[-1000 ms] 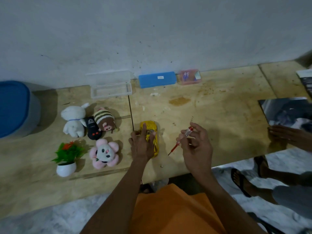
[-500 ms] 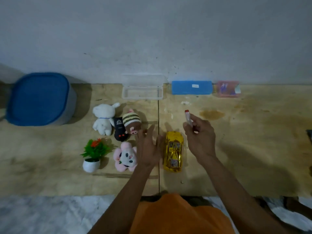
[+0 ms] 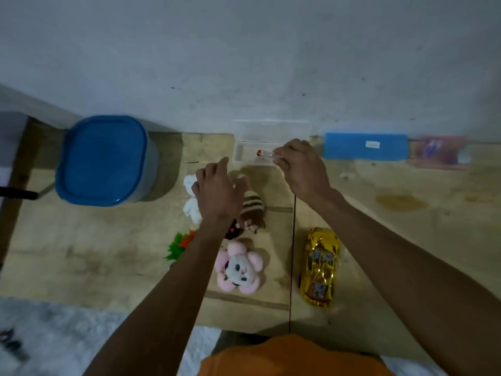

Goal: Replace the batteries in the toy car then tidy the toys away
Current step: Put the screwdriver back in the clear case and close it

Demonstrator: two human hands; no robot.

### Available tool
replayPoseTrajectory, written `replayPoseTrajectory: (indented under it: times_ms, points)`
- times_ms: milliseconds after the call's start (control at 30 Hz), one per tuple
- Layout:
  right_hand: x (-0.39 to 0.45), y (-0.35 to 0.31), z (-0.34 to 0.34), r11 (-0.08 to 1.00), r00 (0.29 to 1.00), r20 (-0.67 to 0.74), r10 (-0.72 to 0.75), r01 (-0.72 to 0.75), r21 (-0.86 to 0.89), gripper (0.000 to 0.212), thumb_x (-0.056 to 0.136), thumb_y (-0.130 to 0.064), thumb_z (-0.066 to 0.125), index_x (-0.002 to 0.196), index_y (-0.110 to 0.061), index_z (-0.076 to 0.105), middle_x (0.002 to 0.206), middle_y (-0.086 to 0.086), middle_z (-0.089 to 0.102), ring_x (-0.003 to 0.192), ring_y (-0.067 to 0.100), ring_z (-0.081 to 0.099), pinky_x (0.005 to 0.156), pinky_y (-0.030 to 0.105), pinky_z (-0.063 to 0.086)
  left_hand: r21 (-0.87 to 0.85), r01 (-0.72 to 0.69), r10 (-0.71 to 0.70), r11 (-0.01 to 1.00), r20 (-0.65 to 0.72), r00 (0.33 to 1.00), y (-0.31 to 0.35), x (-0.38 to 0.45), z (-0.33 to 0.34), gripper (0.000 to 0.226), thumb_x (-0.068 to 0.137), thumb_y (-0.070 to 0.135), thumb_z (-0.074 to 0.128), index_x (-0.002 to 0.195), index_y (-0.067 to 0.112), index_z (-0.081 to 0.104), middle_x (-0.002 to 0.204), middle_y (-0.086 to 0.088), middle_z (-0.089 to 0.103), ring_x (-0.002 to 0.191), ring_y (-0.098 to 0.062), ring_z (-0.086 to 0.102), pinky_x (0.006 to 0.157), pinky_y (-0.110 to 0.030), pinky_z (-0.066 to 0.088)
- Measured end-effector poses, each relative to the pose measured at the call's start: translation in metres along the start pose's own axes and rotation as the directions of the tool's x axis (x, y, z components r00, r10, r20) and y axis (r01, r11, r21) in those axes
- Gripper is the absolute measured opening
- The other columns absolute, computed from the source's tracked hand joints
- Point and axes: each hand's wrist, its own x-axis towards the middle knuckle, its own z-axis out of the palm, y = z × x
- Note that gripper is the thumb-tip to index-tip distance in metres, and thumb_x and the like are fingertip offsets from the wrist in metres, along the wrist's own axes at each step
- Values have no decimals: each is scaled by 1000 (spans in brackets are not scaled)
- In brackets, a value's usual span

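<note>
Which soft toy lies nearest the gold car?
The pink flower-shaped plush, just left of the gold car; the striped plush and white plush lie farther back.

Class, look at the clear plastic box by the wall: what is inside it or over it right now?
Over the clear plastic box the right hand pinches a screwdriver, its red-capped end above the open tray. The left part looks bare. The hand covers the right part, so anything there cannot be seen.

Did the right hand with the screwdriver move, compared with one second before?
Yes. The right hand, pinching the screwdriver, went from beside the yellow toy car toward the wall, and is now over the clear plastic box.
</note>
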Motion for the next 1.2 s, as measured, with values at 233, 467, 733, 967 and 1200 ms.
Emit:
replayPoseTrajectory:
  times_ms: [233, 467, 733, 967, 1200]
  points:
    - [31, 17, 36, 955, 994, 110, 23, 10, -295, 10, 83, -13, 73, 91, -15, 78, 87, 4, 74, 90, 30, 56, 72, 37, 43, 162, -68, 45, 984, 138, 989, 3, 67, 26, 63, 85, 58, 65, 132, 18, 52, 132, -8, 57, 128, -33, 42, 108, -52, 28]
    - [46, 24, 52, 946, 994, 102, 38, -3, -323, 11, 83, -20, 69, 74, -19, 75, 74, -2, 73, 83, 27, 55, 68, 31, 28, 206, -98, 64, 974, 166, 984, -2, 95, 40, 62, 80, 68, 66, 115, 17, 62, 117, -7, 64, 121, -32, 47, 106, -53, 31]
    - [44, 27, 67, 955, 995, 97, 14, 16, -297, 8, 79, -25, 76, 84, -20, 79, 85, 0, 67, 90, 29, 56, 71, 33, 38, 194, -109, 74, 975, 179, 981, -5, 97, 42, 60, 84, 66, 63, 118, 18, 61, 117, -8, 65, 120, -32, 49, 104, -52, 31]
    - [34, 12, 38, 947, 960, -279, -14, -77, -313, 21, 87, -23, 68, 107, -16, 70, 114, 6, 66, 104, 27, 55, 79, 40, 45, 157, -88, 63, 984, 158, 985, -7, 95, 42, 59, 82, 65, 67, 115, 17, 62, 113, -7, 67, 118, -31, 51, 102, -51, 32]
    - [38, 22, 20, 898, 989, -148, 21, -84, -431, 40, 93, -30, 64, 128, -13, 61, 119, 6, 66, 107, 30, 56, 78, 42, 46, 24, -3, -1, 1000, 160, 987, -5, 93, 40, 86, 76, 66, 73, 140, 17, 44, 123, -10, 67, 122, -33, 51, 103, -53, 31]
